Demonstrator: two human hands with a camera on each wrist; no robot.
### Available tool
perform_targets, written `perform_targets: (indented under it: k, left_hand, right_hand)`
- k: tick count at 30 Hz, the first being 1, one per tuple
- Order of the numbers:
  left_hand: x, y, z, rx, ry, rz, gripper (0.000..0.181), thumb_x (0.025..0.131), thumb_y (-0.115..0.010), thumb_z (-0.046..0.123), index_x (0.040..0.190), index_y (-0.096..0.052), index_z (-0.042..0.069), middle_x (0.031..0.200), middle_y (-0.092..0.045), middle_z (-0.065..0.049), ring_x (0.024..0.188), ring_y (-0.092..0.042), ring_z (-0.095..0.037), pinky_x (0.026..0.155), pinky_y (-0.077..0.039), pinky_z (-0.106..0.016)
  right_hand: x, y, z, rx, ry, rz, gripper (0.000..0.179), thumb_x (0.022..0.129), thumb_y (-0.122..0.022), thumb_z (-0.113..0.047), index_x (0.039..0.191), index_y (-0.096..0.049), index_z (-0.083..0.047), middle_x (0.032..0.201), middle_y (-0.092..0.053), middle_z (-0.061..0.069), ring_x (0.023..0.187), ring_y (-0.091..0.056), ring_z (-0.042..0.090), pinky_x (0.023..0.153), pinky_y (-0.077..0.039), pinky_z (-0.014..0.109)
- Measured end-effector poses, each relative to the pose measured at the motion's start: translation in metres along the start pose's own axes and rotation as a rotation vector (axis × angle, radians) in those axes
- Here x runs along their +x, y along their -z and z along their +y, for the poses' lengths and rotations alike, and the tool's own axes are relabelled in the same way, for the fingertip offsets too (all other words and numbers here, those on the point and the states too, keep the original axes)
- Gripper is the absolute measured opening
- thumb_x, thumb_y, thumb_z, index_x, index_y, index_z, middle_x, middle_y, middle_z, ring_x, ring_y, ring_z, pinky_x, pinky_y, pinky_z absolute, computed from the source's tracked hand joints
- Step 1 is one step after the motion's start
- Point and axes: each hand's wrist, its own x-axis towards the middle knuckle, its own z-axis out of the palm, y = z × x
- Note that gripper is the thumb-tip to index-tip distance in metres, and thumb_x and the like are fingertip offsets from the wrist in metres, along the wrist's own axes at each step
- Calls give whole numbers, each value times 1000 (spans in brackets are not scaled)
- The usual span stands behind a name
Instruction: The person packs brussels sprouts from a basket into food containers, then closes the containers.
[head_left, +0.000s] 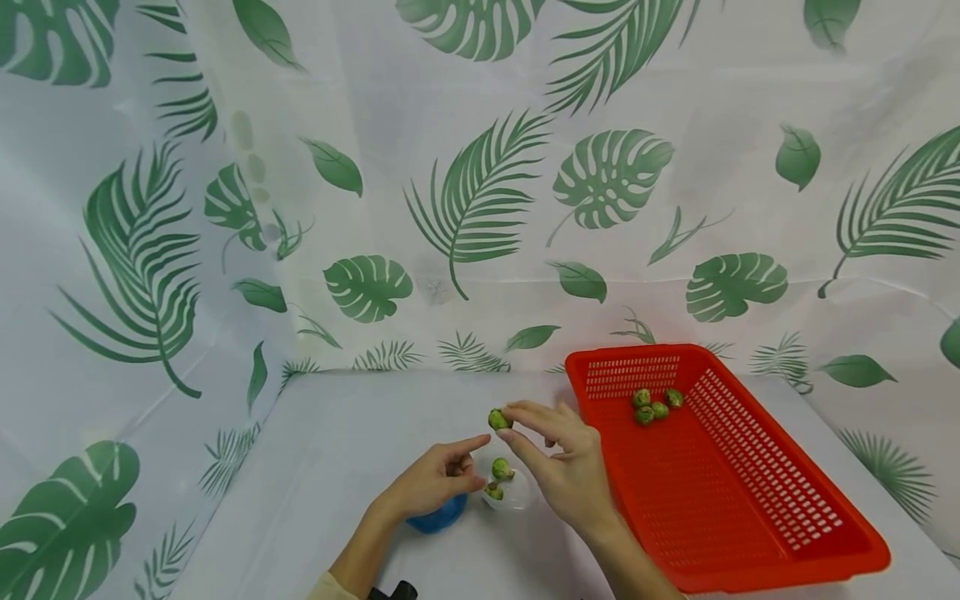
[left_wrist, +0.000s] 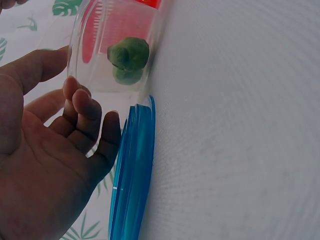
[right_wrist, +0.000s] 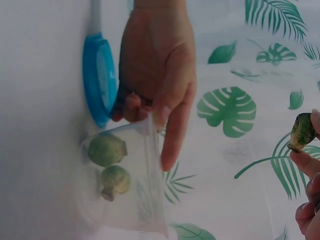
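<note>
Between thumb and fingertips my right hand point(head_left: 566, 462) pinches a small green Brussels sprout point(head_left: 498, 419), raised over a clear plastic container point(head_left: 521, 498). It also shows at the right edge of the right wrist view, its stem end browned. Two other sprouts point(right_wrist: 107, 150) lie inside the container. At the container's near left rim is my left hand point(head_left: 431, 479): the thumb and curled fingers hold the rim corner, while the index finger points out straight. Under that hand lies a shallow, rimmed blue plastic piece point(left_wrist: 132, 175), close to its little finger.
A red perforated basket point(head_left: 697, 492) stands on the right, with several sprouts point(head_left: 645, 415) at its far end. All of this is on a white table point(head_left: 337, 467). Leaf-printed sheeting point(head_left: 450, 333) encloses the back and sides.
</note>
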Motion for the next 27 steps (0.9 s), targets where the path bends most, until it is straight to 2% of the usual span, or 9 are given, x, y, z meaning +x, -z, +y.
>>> perform_targets:
  k: [4, 8, 16, 27]
  left_hand:
    - [-1, 0, 2, 12, 5, 5, 65, 101, -68, 14, 159, -42, 7, 85, -55, 2, 68, -48, -4, 65, -43, -19]
    - [-1, 0, 4, 18, 9, 10, 64, 101, -68, 15, 159, -43, 9, 84, -55, 3, 67, -49, -4, 65, -43, -19]
    - [0, 0, 1, 21, 4, 11, 65, 100, -69, 16, 159, -43, 12, 84, -55, 5, 67, -49, -4, 64, -42, -19]
    - [1, 0, -2, 15, -2, 8, 65, 100, -69, 16, 159, -43, 11, 83, -55, 4, 67, -48, -4, 63, -42, -18]
  right_hand:
    - [-4, -3, 5, -6, -30, -9, 30, 87, -84, -8, 114, -82, -20, 114, -79, -1, 80, -58, 14, 62, -45, 31]
    - [-5, -4, 9, -10, -41, -27, 28, 88, -83, -11, 114, -82, -21, 114, -78, -2, 79, -57, 12, 63, -45, 31]
    - [-7, -9, 20, -50, -6, -21, 26, 88, -84, -12, 113, -83, -19, 113, -79, 0, 76, -55, 12, 61, -45, 33]
    - [-12, -17, 38, -85, 31, 12, 27, 82, -87, -6, 107, -84, -13, 107, -80, 2, 73, -52, 10, 60, -41, 27]
